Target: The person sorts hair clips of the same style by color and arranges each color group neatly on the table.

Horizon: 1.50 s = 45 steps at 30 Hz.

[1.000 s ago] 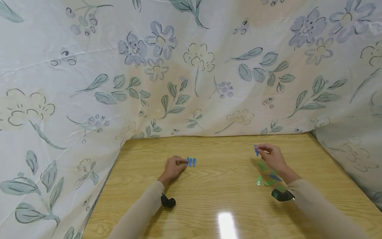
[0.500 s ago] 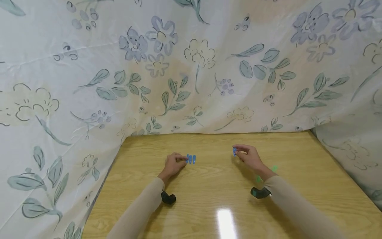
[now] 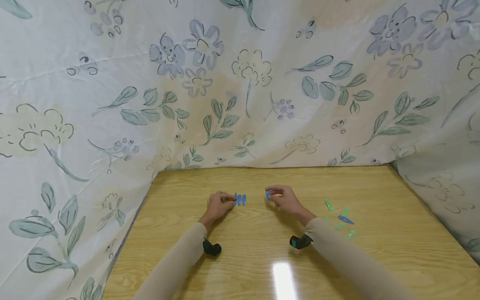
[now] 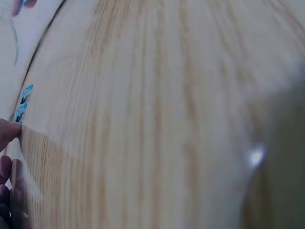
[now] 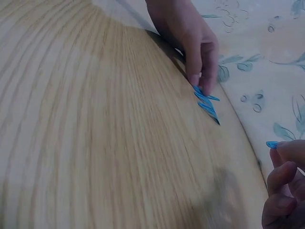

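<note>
Three blue snap hair clips stand side by side in a short row at mid-table in the head view. My left hand (image 3: 219, 205) pinches the leftmost blue hair clip (image 3: 235, 199) between thumb and fingertip, with the middle clip (image 3: 239, 200) and the right clip (image 3: 244, 199) just beside it. To the right of this row, my right hand (image 3: 286, 199) pinches another blue hair clip (image 3: 267, 194), raised over the table. In the right wrist view that held clip (image 5: 272, 144) pokes out past the fingertips, while the left hand (image 5: 190, 43) reaches down to the row.
Farther right on the wooden table (image 3: 180, 258) lie several green hair clips, among them one green clip (image 3: 328, 204), around a single blue clip (image 3: 346, 219). A flowered cloth (image 3: 255, 125) hangs along the table's back edge. Dark wrist cameras sit on both sleeves.
My right hand has carried its blue hair clip leftward from the scattered clips to near the row, uncovering the green ones. The left hand keeps its place at the row.
</note>
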### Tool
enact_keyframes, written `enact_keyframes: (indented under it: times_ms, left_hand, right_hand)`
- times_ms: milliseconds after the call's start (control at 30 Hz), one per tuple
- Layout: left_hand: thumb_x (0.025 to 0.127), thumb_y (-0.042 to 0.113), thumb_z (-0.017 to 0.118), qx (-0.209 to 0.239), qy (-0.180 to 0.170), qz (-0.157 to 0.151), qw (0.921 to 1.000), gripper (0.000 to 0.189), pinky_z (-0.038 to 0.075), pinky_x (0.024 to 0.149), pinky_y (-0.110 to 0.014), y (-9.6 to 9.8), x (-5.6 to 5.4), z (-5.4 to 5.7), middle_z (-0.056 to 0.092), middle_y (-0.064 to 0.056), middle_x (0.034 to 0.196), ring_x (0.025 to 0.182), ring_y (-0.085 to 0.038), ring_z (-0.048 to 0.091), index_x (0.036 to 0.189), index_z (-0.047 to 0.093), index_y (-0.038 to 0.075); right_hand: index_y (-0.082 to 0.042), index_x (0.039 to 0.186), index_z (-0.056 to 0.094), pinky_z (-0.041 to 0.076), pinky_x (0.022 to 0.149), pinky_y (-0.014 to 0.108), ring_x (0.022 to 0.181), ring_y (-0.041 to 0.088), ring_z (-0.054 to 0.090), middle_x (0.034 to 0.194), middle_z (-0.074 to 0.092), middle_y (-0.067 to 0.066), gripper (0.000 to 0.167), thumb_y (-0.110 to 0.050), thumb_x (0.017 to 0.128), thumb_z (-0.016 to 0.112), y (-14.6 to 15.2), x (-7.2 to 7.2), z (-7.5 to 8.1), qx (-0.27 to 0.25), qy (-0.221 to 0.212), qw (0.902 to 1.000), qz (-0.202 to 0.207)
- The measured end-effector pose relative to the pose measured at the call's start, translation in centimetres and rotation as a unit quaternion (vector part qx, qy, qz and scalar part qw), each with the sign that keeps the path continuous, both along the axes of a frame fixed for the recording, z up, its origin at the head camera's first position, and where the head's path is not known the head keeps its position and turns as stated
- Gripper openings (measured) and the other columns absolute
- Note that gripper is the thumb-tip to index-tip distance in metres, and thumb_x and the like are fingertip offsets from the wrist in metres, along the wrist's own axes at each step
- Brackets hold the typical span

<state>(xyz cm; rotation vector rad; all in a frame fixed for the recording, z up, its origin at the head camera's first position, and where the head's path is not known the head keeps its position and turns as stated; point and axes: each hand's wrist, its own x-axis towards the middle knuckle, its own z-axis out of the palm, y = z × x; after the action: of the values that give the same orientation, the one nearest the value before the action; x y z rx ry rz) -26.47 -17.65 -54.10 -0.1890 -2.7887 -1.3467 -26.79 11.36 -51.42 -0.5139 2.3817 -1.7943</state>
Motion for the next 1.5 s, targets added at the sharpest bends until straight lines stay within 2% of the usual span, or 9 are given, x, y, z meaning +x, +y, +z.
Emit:
enact_keyframes:
  times_ms: [167, 500, 633, 733, 900, 1000, 1200, 1500]
  left_hand:
    - [0.089, 0.014, 0.077, 0.006, 0.004, -0.001, 1.0000, 0.013, 0.024, 0.112, -0.061, 0.1, 0.2, 0.1, 0.066, -0.010, 0.118, 0.126, -0.037, 0.049, 0.100, 0.082, 0.016]
    - [0.089, 0.017, 0.076, -0.002, 0.000, -0.002, 1.0000, 0.013, 0.020, 0.115, -0.062, 0.3, 0.2, -0.3, 0.064, -0.011, 0.122, 0.130, -0.038, 0.046, 0.101, 0.082, 0.017]
    - [0.089, 0.017, 0.076, -0.005, 0.001, 0.002, 1.0000, 0.013, 0.020, 0.115, -0.062, 0.2, 0.1, -0.5, 0.064, -0.010, 0.123, 0.130, -0.037, 0.045, 0.101, 0.082, 0.018]
    - [0.089, 0.017, 0.076, -0.004, 0.004, 0.003, 1.0000, 0.012, 0.021, 0.115, -0.061, 0.1, 0.0, -0.5, 0.064, -0.010, 0.121, 0.128, -0.036, 0.047, 0.100, 0.082, 0.018]
    - [0.088, 0.016, 0.077, -0.006, 0.010, 0.005, 0.9999, 0.012, 0.025, 0.112, -0.060, 0.0, 0.0, -0.2, 0.066, -0.009, 0.116, 0.124, -0.035, 0.049, 0.099, 0.082, 0.018]
    - [0.088, 0.016, 0.077, -0.007, 0.010, 0.006, 0.9999, 0.012, 0.025, 0.111, -0.060, 0.0, 0.0, -0.2, 0.065, -0.009, 0.116, 0.123, -0.035, 0.049, 0.099, 0.082, 0.018]
    - [0.089, 0.017, 0.076, -0.006, 0.007, 0.002, 1.0000, 0.012, 0.024, 0.112, -0.061, 0.0, 0.1, -0.3, 0.064, -0.009, 0.118, 0.127, -0.037, 0.046, 0.100, 0.082, 0.017]
    - [0.090, 0.017, 0.076, -0.014, 0.007, -0.001, 0.9999, 0.013, 0.024, 0.114, -0.062, -0.1, 0.2, -0.3, 0.065, -0.010, 0.119, 0.127, -0.037, 0.047, 0.102, 0.082, 0.018]
  right_hand:
    - [0.013, 0.131, 0.059, 0.046, 0.060, 0.025, 0.083, 0.021, 0.060, 0.119, 0.063, 0.033, 0.035, 0.002, 0.097, 0.058, -1.7, -0.1, -0.1, 0.014, -0.004, 0.9997, 0.021]
    - [0.010, 0.127, 0.064, 0.043, 0.056, 0.022, 0.078, 0.014, 0.058, 0.114, 0.067, 0.029, 0.033, 0.005, 0.095, 0.060, -4.5, -0.7, -1.0, 0.035, -0.011, 0.9988, 0.032]
    - [0.008, 0.125, 0.066, 0.046, 0.064, 0.021, 0.094, 0.021, 0.063, 0.116, 0.068, 0.026, 0.031, 0.005, 0.094, 0.061, -5.1, -0.7, -1.5, 0.048, -0.005, 0.9985, 0.026]
    - [0.007, 0.124, 0.067, 0.050, 0.073, 0.025, 0.100, 0.026, 0.066, 0.115, 0.070, 0.024, 0.032, 0.005, 0.093, 0.062, -5.5, -0.6, -1.5, 0.064, 0.002, 0.9979, 0.014]
    - [0.001, 0.119, 0.072, 0.052, 0.083, 0.033, 0.095, 0.021, 0.066, 0.101, 0.074, 0.014, 0.030, 0.005, 0.090, 0.065, -6.6, -0.9, -1.4, 0.116, 0.015, 0.9930, -0.015]
    - [0.000, 0.119, 0.072, 0.052, 0.083, 0.033, 0.094, 0.020, 0.066, 0.097, 0.074, 0.010, 0.029, 0.003, 0.091, 0.066, -7.1, -0.9, -1.0, 0.147, 0.012, 0.9889, -0.021]
    - [0.001, 0.123, 0.070, 0.054, 0.084, 0.038, 0.094, 0.020, 0.065, 0.101, 0.073, 0.009, 0.030, -0.002, 0.094, 0.068, -7.4, -0.7, -0.7, 0.204, 0.023, 0.9785, -0.022]
    - [-0.007, 0.120, 0.075, 0.054, 0.082, 0.039, 0.095, 0.020, 0.067, 0.104, 0.074, 0.007, 0.028, -0.011, 0.093, 0.073, -7.4, -0.7, -0.9, 0.225, 0.020, 0.9738, -0.030]
